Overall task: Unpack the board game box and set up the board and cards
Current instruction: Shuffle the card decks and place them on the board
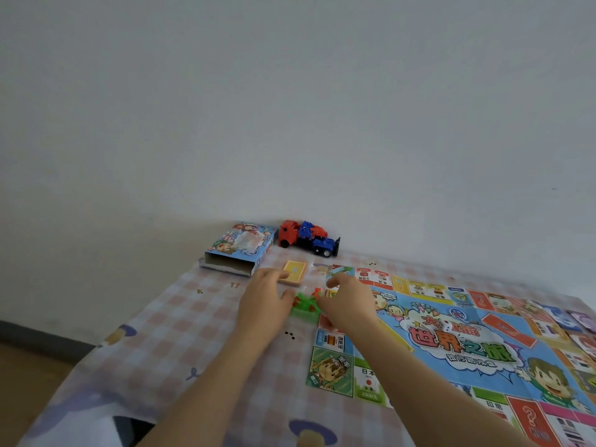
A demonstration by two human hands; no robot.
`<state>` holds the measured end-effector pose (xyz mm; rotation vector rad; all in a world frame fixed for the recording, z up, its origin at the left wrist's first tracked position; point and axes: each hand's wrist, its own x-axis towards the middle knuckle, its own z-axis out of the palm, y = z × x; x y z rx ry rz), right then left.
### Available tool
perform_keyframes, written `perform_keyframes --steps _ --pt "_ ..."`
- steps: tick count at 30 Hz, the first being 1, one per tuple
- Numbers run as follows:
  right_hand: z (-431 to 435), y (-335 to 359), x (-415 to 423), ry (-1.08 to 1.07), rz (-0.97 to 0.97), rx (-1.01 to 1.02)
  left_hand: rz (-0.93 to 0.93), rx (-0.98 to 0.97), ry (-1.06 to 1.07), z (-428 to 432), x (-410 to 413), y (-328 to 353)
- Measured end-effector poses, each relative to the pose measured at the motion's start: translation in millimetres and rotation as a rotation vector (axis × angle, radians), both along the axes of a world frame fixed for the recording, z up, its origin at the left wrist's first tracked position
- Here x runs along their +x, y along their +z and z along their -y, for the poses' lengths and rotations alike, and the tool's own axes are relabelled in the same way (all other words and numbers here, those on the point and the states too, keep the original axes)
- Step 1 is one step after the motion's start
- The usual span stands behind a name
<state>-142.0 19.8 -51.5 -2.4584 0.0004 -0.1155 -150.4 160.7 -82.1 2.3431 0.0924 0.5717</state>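
The colourful game board lies unfolded on the right half of the table. The open, empty-looking game box lies at the back left by the wall. A yellow-backed card stack sits just in front of the box. Between my hands lies a small clear bag of green and red plastic pieces at the board's left edge. My left hand touches the bag from the left, its fingertips reaching the card stack. My right hand holds the bag from the right with curled fingers.
A red and blue toy truck stands against the wall behind the board. The table wears a pink checked cloth; its left edge drops to a wooden floor. More cards lie along the board's far right edge.
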Motion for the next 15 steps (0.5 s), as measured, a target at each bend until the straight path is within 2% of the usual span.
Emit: perform_keyframes --steps 8,12,15 --pt "-2.0 2.7 1.0 0.009 0.089 0.095 -0.024 -0.125 0.024 -2.9 3.3 4.5" --pt "8.7 14.3 -2.6 0.029 0.145 0.139 -0.056 -0.457 0.008 -1.1 6.1 20.7" --pt "24.3 23.5 -8.0 0.049 0.183 0.153 -0.154 -0.714 0.041 2.8 9.6 31.7"
